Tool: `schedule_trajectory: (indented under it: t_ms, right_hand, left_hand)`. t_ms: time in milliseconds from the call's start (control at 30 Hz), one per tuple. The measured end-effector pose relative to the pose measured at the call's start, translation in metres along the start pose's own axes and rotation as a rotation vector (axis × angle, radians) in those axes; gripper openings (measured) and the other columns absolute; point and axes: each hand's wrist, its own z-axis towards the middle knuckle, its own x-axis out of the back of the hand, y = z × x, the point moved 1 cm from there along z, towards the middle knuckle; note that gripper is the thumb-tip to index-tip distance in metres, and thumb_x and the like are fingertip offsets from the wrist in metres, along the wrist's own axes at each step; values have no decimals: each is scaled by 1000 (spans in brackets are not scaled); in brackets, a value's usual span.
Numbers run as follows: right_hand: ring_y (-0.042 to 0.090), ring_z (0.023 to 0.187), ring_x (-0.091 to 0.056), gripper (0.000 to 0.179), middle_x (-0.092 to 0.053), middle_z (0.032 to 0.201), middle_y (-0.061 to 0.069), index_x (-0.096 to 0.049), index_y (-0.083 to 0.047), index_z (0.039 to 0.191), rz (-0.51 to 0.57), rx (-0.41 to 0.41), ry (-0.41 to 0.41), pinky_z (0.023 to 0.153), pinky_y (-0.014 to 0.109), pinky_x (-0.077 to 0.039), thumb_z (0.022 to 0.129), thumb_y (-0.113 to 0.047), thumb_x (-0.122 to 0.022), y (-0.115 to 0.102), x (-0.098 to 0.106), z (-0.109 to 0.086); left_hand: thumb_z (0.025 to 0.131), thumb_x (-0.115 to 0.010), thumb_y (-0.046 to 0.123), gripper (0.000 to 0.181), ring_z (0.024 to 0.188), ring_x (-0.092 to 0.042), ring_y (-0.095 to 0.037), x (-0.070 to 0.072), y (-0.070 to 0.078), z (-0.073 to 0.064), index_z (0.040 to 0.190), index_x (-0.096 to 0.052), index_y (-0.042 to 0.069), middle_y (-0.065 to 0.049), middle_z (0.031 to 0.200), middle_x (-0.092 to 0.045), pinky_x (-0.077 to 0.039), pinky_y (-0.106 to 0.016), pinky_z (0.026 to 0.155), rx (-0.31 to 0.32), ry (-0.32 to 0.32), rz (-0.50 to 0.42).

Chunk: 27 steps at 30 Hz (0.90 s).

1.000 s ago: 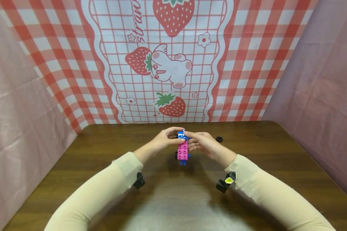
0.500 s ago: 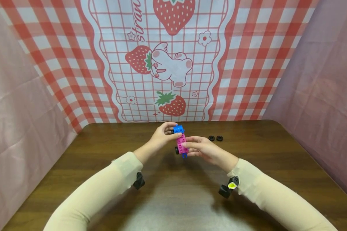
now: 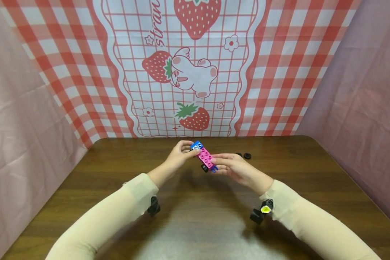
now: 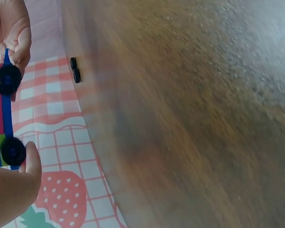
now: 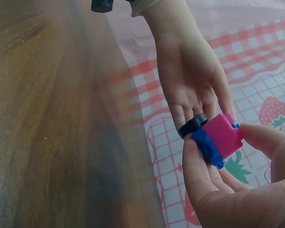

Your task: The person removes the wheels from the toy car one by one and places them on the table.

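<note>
A toy car made of building blocks (image 3: 205, 157) is held above the table by both hands, slanted with its blue end at the far left. My left hand (image 3: 177, 157) grips the blue brick (image 3: 196, 145) between thumb and fingers. At the near end, my right hand (image 3: 235, 168) pinches the pink brick (image 5: 223, 135), thumb on top and fingers underneath. The left wrist view shows two black wheels (image 4: 8, 80) on the side of the blue base (image 4: 7, 116), with a thin green layer (image 4: 2, 148) under the blue brick. In the right wrist view, no wheel shows on the opposite near corner.
Two loose black wheels (image 4: 76, 75) lie together on the brown wooden table (image 3: 195, 224), beyond my right hand. A strawberry-patterned cloth (image 3: 195, 72) hangs behind the table's far edge. Pink curtains (image 3: 354, 108) stand on both sides.
My right hand has moved from the car's blue end to its near pink end. The car has turned, its near end swinging rightward. The left hand has shifted slightly left, still gripping the blue end.
</note>
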Motion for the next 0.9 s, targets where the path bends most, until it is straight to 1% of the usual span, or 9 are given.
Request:
schedule_trajectory:
  t_ms: [100,200,267,333,400,467,600,733,900]
  right_hand:
    - [11,87,-68,43,-71,94,0,-48,12,130,-7,-17,19,89,32,-54,98,-15,-56,-4,2,-1]
    - [11,83,-68,30,-72,90,1,-61,5,116,-1,-30,34,83,30,-55,97,-18,-57,-7,5,0]
    - [11,81,-68,24,-72,88,2,-65,1,108,7,-34,44,80,29,-56,98,-19,-57,-10,7,1]
    - [12,80,-68,24,-72,88,2,-65,0,106,13,-37,41,80,29,-56,98,-21,-56,-14,9,2]
    - [13,80,-69,28,-72,88,3,-62,3,108,20,-41,36,80,30,-56,99,-23,-56,-16,9,3]
    - [14,80,-69,31,-71,88,3,-58,4,111,34,-45,24,80,30,-56,100,-24,-54,-19,11,4]
    - [15,78,-69,35,-70,86,4,-52,7,114,64,-53,21,79,29,-56,100,-25,-52,-20,13,5]
    - [14,81,-69,44,-69,88,5,-49,9,120,67,-60,33,79,28,-56,100,-30,-53,-20,14,7]
    - [14,86,-69,53,-70,92,5,-44,11,130,81,-55,25,82,25,-55,101,-33,-51,-21,14,7]
  left_hand:
    - [91,-67,19,54,122,-51,-31,4,0,-2,137,-43,4,-18,135,-51,-40,-47,106,3,-26,17]
    - [91,-66,19,50,125,-51,-30,6,1,-3,136,-47,7,-15,137,-52,-40,-45,105,-13,-63,58]
    - [92,-66,20,48,124,-52,-28,5,3,-4,135,-50,9,-13,136,-53,-42,-42,103,-32,-102,85]
    - [92,-66,19,44,119,-55,-25,4,3,-5,133,-53,9,-13,134,-56,-44,-38,99,-59,-140,105]
    - [91,-67,20,42,113,-56,-20,2,4,-6,131,-56,11,-11,130,-59,-45,-33,94,-75,-170,118]
    - [91,-67,20,41,107,-57,-18,0,6,-6,130,-57,10,-11,127,-60,-46,-30,90,-82,-206,114]
    - [91,-69,24,40,103,-56,-18,-5,9,-9,128,-60,14,-9,124,-61,-47,-29,87,-81,-242,152]
    - [89,-71,24,40,98,-57,-18,-11,12,-12,126,-63,13,-11,120,-63,-47,-28,83,-79,-243,206]
    - [89,-71,25,42,94,-59,-15,-14,12,-13,127,-62,10,-12,117,-65,-49,-26,78,-46,-244,208]
